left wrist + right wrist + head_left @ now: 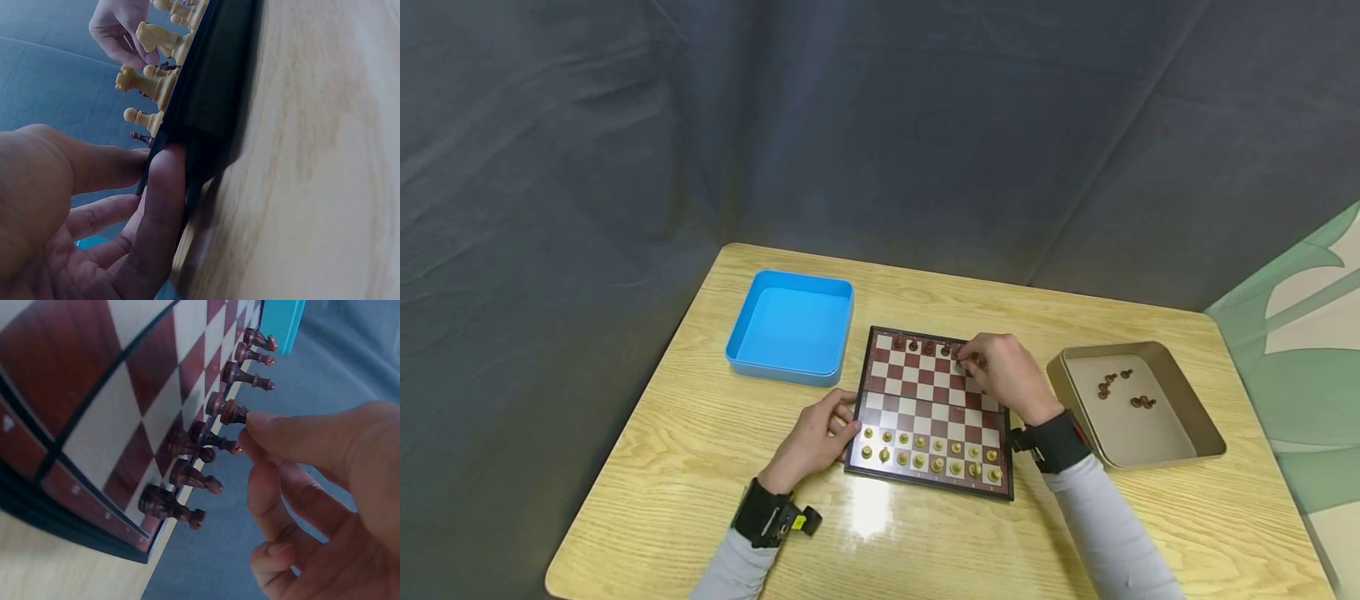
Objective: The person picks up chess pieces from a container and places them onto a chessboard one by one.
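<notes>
Backdrop: one dark curtain [925, 150] behind the bench; green-and-white patterning at the right.
Bench: one, pale wood [685, 433], carrying one board and two trays.
Board: one [917, 390], chequered, dark-rimmed, between the trays.
Light pieces: sixteen [919, 460], upright in two rows of eight along the near side.
Dark pieces: at least eight [928, 347] at the far side; partly hidden by a hand, so the exact count cannot be told.
Blue tray: one [784, 372], left of the board, towards the back.
Tan tray: one [1138, 437], right of the board, holding about six loose pieces [1144, 402], some touching.
Left hand: one [811, 437], thumb and fingers pinching the board's left edge.
Right hand: one [1009, 379], thumb and forefinger pinching one dark piece [235, 412] at the board's far side, among the others; remaining fingers curled.
Wristbands: two, black [1054, 440], one per wrist.
</notes>
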Demonstrator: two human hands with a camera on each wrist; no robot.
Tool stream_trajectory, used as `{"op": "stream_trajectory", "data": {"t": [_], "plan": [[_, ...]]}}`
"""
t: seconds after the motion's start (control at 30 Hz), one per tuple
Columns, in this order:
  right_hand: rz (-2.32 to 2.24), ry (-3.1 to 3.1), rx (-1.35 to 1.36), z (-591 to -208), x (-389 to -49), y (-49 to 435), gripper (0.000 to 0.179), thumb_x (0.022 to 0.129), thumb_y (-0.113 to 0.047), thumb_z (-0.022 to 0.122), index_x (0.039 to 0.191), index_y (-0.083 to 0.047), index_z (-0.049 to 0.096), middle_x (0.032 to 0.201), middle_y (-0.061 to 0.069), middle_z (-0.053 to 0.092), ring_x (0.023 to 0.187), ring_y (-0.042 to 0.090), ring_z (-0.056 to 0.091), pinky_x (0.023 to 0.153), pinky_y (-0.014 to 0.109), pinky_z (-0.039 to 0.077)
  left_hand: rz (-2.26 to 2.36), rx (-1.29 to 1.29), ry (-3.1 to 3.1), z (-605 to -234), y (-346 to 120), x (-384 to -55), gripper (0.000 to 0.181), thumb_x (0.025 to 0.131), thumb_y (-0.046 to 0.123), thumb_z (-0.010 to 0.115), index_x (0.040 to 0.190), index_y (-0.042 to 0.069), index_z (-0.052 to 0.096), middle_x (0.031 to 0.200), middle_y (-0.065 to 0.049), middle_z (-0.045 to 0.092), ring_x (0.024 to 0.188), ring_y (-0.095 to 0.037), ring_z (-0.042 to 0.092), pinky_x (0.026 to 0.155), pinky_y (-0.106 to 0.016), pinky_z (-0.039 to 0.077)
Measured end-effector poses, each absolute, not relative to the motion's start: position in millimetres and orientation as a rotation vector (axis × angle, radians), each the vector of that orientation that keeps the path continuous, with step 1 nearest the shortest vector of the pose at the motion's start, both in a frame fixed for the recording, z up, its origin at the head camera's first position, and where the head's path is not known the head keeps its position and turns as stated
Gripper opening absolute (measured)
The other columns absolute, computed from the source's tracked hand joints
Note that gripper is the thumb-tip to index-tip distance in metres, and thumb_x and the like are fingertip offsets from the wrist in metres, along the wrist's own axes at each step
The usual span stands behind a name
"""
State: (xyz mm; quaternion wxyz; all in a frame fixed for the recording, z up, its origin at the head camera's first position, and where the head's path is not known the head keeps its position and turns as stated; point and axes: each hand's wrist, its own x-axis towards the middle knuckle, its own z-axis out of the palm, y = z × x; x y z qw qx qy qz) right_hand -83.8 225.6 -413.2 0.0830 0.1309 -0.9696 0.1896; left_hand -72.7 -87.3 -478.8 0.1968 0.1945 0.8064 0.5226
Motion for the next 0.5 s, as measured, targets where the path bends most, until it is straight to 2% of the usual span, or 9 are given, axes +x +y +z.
{"op": "stream_trajectory", "data": {"t": [0.5], "plan": [[0.64,-2.929,0.352,-424.2,-86.7,225.6,0.01,0.075,-0.011,0.066,0.085,-0.014,0.068,0.084,-0.004,0.059,0.067,0.005,0.054,0.053,0.024,0.047,1.451,0.568,2.265,-478.1,-87.3,-72.6,0.038,0.085,0.017,0.055,0.121,0.014,0.043,0.085,-0.001,0.053,0.055,-0.014,0.055,0.041,-0.025,0.049]]}}
